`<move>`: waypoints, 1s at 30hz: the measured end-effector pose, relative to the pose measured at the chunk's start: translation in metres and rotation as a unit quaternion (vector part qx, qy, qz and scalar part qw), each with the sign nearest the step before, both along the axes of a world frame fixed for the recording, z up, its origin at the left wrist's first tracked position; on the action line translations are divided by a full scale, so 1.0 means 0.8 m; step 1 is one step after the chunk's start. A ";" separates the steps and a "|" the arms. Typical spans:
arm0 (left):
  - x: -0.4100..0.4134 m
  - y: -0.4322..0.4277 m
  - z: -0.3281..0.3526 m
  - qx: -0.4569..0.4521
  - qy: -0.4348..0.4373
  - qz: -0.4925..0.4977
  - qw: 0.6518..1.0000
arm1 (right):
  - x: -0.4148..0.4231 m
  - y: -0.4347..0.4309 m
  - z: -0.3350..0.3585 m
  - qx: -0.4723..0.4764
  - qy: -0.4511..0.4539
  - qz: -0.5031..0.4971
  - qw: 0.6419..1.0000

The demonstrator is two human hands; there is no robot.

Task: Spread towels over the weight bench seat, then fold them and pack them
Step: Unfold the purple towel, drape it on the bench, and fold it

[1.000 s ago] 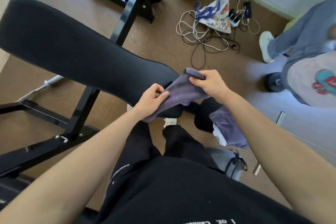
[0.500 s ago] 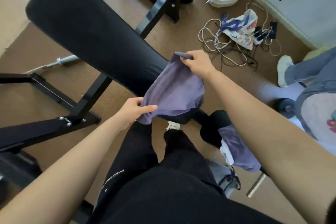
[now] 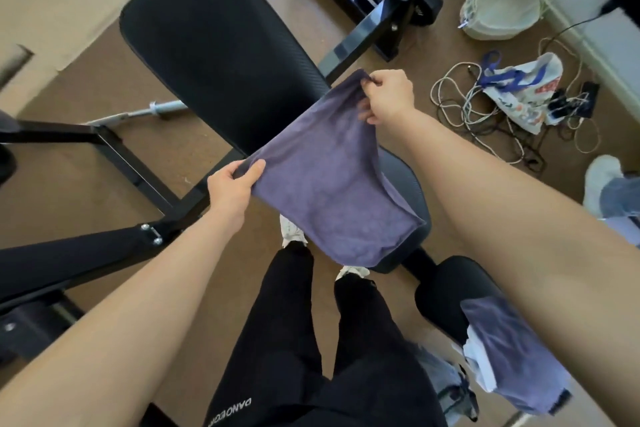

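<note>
A purple towel [image 3: 329, 180] hangs stretched between my two hands above the small seat pad [image 3: 408, 191] of the black weight bench. My left hand [image 3: 235, 184] pinches its near left corner. My right hand [image 3: 388, 97] pinches its far corner, higher up. The towel's lower edge droops over the seat pad. The long black backrest [image 3: 214, 42] runs up and left from the seat. More towels [image 3: 512, 357], purple and white, lie piled on the round leg pad [image 3: 446, 291] at lower right, under my right forearm.
The bench's black steel frame [image 3: 114, 146] spreads left and the rack's foot [image 3: 374, 21] stands behind. A cloth basket [image 3: 502, 7], a printed bag [image 3: 526, 94] and tangled cables [image 3: 460, 100] lie on the brown floor at right. Another person's white-shoed foot [image 3: 602, 180] is at the right edge.
My hands have moved apart and pulled the bunched towel open into a flat sheet. The right hand rose toward the backrest and the view shifted over the seat.
</note>
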State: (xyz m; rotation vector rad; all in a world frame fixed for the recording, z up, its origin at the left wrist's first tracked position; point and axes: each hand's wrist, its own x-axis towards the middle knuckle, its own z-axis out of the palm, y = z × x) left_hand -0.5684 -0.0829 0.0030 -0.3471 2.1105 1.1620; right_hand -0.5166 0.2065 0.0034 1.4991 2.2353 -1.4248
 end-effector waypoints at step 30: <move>0.228 0.048 -0.171 -0.093 -0.270 0.105 0.953 | 0.326 -0.029 -0.217 -0.080 -0.137 -0.164 0.974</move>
